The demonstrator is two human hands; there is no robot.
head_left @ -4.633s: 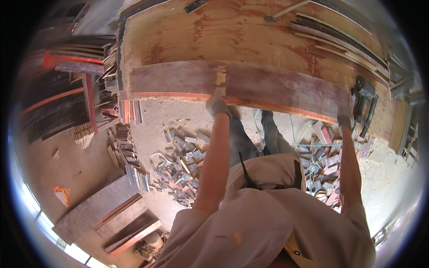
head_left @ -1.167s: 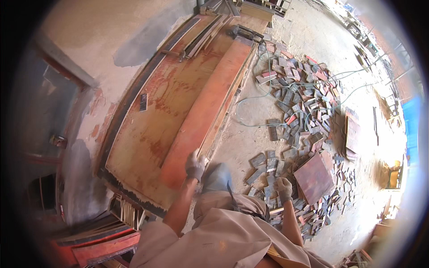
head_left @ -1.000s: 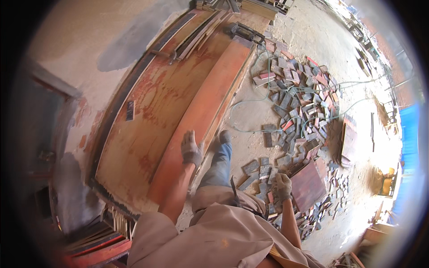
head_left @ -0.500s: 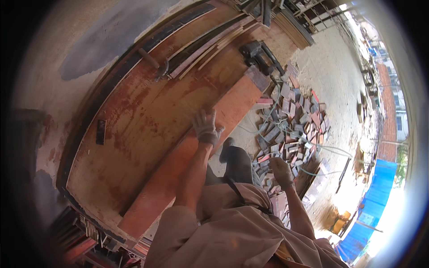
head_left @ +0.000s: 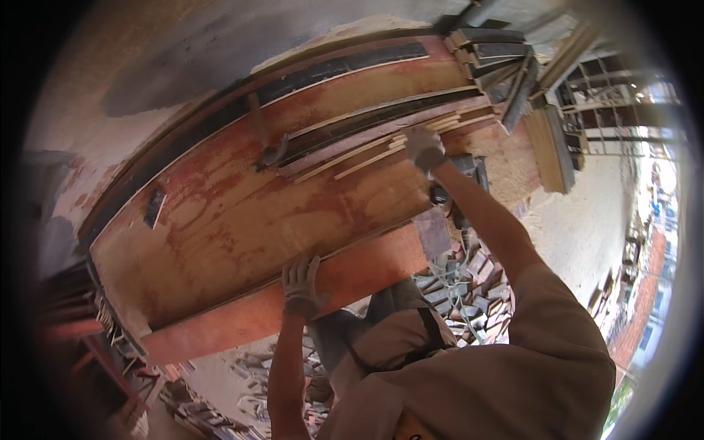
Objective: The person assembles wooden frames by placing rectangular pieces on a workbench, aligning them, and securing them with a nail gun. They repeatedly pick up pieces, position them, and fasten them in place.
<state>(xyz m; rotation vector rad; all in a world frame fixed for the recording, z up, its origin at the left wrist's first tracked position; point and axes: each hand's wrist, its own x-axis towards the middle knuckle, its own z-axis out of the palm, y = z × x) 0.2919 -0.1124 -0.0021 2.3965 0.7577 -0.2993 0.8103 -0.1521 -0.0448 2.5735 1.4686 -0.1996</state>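
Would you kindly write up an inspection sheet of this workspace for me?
Surface: tan worktable with reddish stains.
Job's things: orange board along the near edge; thin wooden strips farther back.
Clutter: hammer and small dark block on the worktable; black tool, partly hidden; offcuts scattered on the floor.
Grip: left hand, fingers spread, at the orange board; right hand by the thin wooden strips, hold unclear.
Cables: thin greenish cord or hose among the offcuts.
Surroundings: mottled wall beyond the worktable; stacked timber at picture right.
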